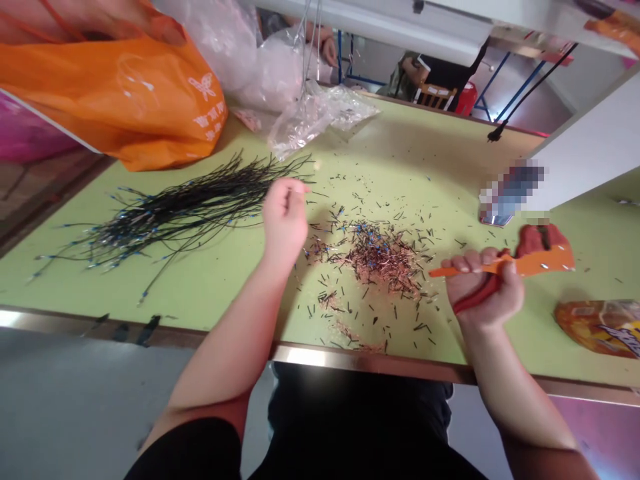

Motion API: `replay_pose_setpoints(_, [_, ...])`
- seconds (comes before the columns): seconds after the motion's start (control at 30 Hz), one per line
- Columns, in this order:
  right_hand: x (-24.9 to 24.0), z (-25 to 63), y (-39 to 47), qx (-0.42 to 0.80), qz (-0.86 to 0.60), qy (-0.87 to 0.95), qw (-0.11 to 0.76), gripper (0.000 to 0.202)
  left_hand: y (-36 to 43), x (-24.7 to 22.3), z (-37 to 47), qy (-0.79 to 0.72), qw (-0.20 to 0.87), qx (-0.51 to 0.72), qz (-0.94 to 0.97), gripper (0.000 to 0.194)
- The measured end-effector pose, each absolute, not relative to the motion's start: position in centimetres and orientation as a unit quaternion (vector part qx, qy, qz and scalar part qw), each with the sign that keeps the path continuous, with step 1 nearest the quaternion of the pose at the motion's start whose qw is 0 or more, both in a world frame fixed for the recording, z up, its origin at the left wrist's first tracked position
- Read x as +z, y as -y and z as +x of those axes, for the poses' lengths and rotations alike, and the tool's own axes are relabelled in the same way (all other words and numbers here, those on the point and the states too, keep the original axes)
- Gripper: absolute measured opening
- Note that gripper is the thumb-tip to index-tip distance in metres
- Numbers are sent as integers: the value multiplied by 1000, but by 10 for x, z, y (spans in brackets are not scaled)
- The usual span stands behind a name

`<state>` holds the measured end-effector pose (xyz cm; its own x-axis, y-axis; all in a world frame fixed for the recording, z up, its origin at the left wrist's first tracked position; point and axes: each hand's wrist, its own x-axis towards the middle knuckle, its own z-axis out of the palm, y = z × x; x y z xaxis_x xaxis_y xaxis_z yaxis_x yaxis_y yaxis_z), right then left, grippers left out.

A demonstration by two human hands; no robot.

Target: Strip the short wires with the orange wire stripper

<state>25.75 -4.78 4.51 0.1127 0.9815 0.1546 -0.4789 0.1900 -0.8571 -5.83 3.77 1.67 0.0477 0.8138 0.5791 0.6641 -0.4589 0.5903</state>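
My right hand (484, 290) is wrapped round the handles of an orange and red wire stripper (543, 261), its head pointing right over the table. My left hand (286, 217) is closed over the right end of a bundle of black wires (195, 200); whatever its fingers hold, if anything, is hidden. Many of the wires carry blue bits and bare metal tips at their left end. Between my hands lies a heap of clippings (383, 257), made up of short black pieces, copper strands and a few blue bits.
An orange bag (165, 93) stands at the back left beside clear plastic bags (305, 120). A phone (510, 193) leans against a white panel (590, 140) at right. An amber packet (600, 327) lies near the right front edge. Other people's arms show beyond the green table (430, 143).
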Motion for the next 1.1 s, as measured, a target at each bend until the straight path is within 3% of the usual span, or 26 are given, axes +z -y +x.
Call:
replay_pose_setpoints(0.17, [19, 240, 45, 635, -340, 415, 556, 35, -7, 19, -16, -529, 85, 435, 724, 22])
replay_pose_setpoints(0.47, [-13, 220, 62, 660, -368, 476, 450, 49, 31, 23, 23, -456, 14, 371, 809, 21])
replay_pose_setpoints(0.9, [-29, 218, 56, 639, -406, 419, 501, 63, 42, 25, 33, -388, -38, 394, 833, 19])
replay_pose_setpoints(1.1, [-29, 217, 57, 606, -407, 421, 539, 55, 45, 28, 35, -376, -55, 389, 839, 20])
